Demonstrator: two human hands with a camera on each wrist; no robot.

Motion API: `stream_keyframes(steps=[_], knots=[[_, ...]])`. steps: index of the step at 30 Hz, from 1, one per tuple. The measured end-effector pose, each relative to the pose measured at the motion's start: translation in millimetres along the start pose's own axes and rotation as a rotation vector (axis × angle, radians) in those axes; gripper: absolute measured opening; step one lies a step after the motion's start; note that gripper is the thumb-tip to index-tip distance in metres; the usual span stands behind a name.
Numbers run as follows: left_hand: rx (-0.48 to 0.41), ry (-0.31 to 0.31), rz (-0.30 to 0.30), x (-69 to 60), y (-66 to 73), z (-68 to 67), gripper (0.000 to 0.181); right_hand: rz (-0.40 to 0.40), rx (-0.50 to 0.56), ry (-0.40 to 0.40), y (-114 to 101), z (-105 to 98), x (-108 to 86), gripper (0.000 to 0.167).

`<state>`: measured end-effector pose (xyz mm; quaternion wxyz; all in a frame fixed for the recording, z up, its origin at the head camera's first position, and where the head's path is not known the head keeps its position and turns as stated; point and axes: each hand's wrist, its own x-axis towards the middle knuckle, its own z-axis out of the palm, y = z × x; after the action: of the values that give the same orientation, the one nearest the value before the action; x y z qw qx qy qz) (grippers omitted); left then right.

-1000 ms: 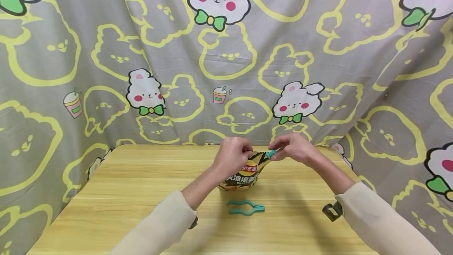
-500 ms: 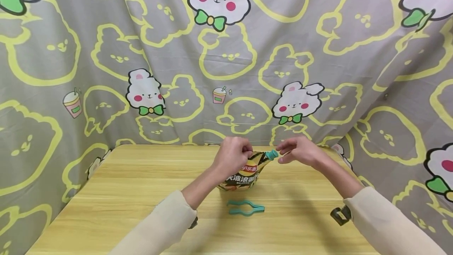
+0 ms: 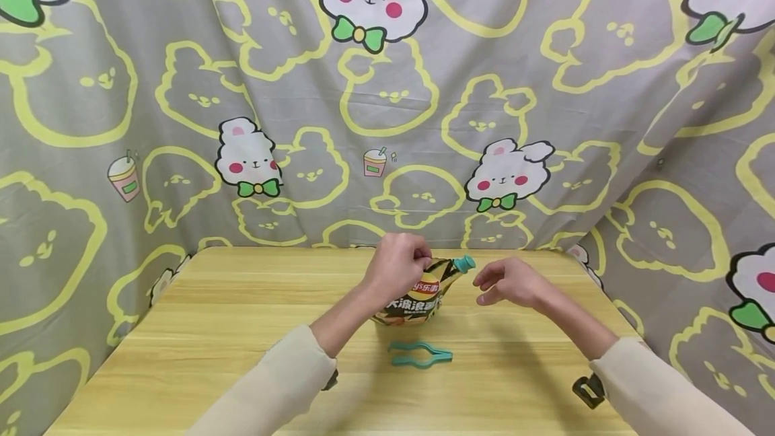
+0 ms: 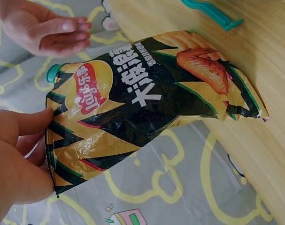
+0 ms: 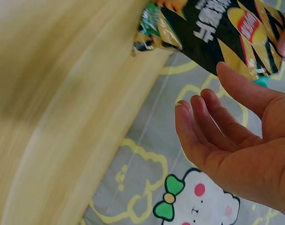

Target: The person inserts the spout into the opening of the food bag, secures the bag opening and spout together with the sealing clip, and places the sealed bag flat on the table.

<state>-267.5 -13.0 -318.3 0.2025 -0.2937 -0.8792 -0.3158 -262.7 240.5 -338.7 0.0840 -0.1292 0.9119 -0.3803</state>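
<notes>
A black and gold potato chip bag [image 3: 418,298] stands on the table. My left hand [image 3: 396,264] pinches its top edge between thumb and fingers, seen closely in the left wrist view, where the bag [image 4: 147,89] shows its front print. At the top right corner of the bag sits a round teal spout-like cap [image 3: 465,264]. My right hand [image 3: 511,281] hangs in the air to the right of that cap, apart from it. In the right wrist view the right hand [image 5: 241,136] has loosely bent fingers and holds nothing.
A teal forked clip [image 3: 422,355] lies on the wooden table [image 3: 260,328] in front of the bag. Behind the table hangs a grey patterned curtain [image 3: 303,86]. A dark strap piece [image 3: 588,391] hangs at the right sleeve.
The right hand has let go of the teal cap, drawn away to the right and lowered. The cap stays on the bag's corner. The left hand keeps its hold.
</notes>
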Motion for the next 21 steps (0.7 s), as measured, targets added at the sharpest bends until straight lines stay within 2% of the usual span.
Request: stream_keyframes(steps=[10, 21], knots=[[-0.004, -0.006, -0.014, 0.0, 0.3, -1.1, 0.009, -0.022, -0.01, 0.012, 8, 39, 0.2, 0.027], [0.001, -0.001, -0.002, -0.1, 0.0, -1.6, 0.012, -0.132, -0.015, 0.004, 9, 86, -0.7, 0.024]])
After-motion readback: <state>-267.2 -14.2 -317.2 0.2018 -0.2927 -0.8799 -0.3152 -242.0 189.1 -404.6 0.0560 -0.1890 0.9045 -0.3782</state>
